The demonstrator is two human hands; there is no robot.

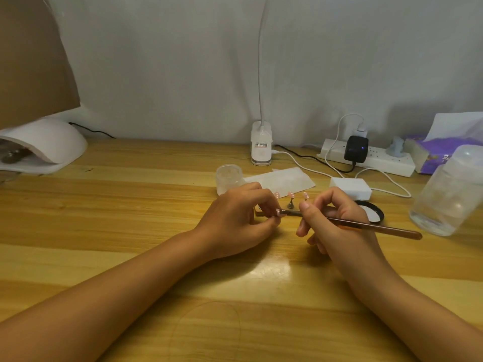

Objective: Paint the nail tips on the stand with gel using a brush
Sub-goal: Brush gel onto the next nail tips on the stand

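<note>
My left hand point(240, 218) pinches a small holder with a pale pink nail tip point(278, 212) on it, just above the wooden table. My right hand point(332, 223) grips a brown brush point(371, 227) like a pen, its dark bristle end touching that nail tip. Behind the hands, three more pink nail tips point(291, 195) stand on small metal pegs of the stand point(290, 205); most of the stand is hidden by my fingers. An open gel pot point(372, 211) with a black rim lies just right of my right hand.
A small clear jar point(229, 178) and a white paper sheet point(282, 180) lie behind the hands. A white nail lamp point(44, 147) sits far left, a clip lamp base point(261, 147) at the back, a power strip point(371, 158) and clear bottle point(449, 194) at right.
</note>
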